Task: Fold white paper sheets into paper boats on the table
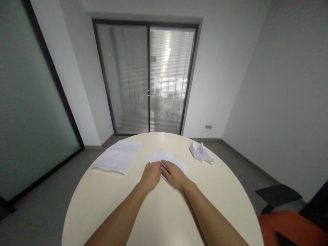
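A folded sheet of white paper (162, 154) lies near the middle of the round table, partly covered by both hands. My left hand (151, 175) is at its near left edge, fingers bent together and closed on the paper; the fingertips are partly hidden. My right hand (175, 175) rests on the paper's near right side with its fingers stretched out over it, touching the left fingertips. Beyond it to the right stands a folded white paper boat (201, 152). To the left lies a larger flat white sheet (118, 156) with crease lines.
The round cream table (164, 212) has its far edge close to a glass partition with blinds (147, 78). An orange chair with a black armrest (279, 195) stands at the lower right. A frosted glass panel (30, 112) is on the left.
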{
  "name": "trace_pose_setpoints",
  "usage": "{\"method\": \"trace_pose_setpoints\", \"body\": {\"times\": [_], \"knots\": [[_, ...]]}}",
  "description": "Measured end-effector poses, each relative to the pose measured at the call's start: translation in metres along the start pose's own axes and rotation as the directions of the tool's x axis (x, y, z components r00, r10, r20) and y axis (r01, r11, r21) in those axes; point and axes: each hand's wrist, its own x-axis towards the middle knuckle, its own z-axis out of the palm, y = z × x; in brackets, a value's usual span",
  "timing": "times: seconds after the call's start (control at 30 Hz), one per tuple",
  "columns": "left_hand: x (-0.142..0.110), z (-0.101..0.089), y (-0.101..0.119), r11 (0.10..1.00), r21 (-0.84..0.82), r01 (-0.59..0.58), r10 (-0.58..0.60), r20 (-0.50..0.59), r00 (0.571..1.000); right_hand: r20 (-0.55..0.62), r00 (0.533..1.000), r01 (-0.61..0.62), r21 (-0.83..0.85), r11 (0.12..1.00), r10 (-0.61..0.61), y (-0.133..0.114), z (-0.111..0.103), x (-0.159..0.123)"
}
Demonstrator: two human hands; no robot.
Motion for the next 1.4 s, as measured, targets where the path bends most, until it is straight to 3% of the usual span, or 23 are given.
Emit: {"method": "trace_pose_setpoints", "body": {"times": [0.13, 0.33, 0.4, 0.5, 0.57, 0.63, 0.8, 0.93, 1.2, 1.4], "knots": [[-0.002, -0.004, -0.005, 0.993, 0.116, 0.037, -0.039, 0.019, 0.999, 0.15, 0.973, -0.155, -0.147, 0.977, 0.177, -0.001, -0.001, -0.005], [-0.003, -0.004, -0.009, 0.979, 0.171, 0.109, -0.114, 0.02, 0.993, 0.079, 0.906, -0.378, -0.291, 0.879, 0.416, 0.008, -0.015, -0.007], [-0.003, -0.006, -0.008, 0.983, 0.155, 0.094, -0.093, -0.016, 0.996, 0.03, 0.918, -0.367, -0.315, 0.875, 0.396, 0.009, -0.016, -0.006], [-0.003, -0.01, -0.003, 0.994, 0.042, -0.1, 0.101, -0.024, 0.995, 0.001, 0.945, -0.311, -0.307, 0.899, 0.328, 0.012, -0.014, -0.005], [-0.005, -0.011, -0.001, 0.972, -0.069, -0.226, 0.229, 0.039, 0.973, 0.019, 0.952, -0.288, -0.278, 0.917, 0.305, 0.016, -0.013, -0.005], [-0.007, -0.009, -0.001, 0.958, -0.143, -0.248, 0.265, 0.114, 0.957, 0.029, 0.957, -0.273, -0.242, 0.931, 0.288, 0.021, -0.011, -0.004], [-0.007, -0.003, -0.01, 0.986, -0.114, -0.123, 0.139, 0.138, 0.981, -0.033, 0.981, -0.195, -0.128, 0.972, 0.192, 0.028, -0.009, -0.003], [-0.004, -0.001, -0.016, 0.999, -0.047, -0.007, 0.012, 0.099, 0.995, 0.076, 0.989, -0.12, -0.068, 0.99, 0.125, 0.021, -0.011, -0.005], [0.0, -0.003, -0.02, 0.999, -0.039, -0.019, 0.022, 0.096, 0.995, 0.171, 0.978, -0.109, -0.084, 0.991, 0.122, 0.017, -0.014, -0.01], [0.0, 0.0, -0.022, 0.996, -0.089, -0.006, 0.012, 0.068, 0.998, 0.097, 0.992, -0.084, -0.017, 0.996, 0.085, 0.007, -0.023, -0.008]]}}
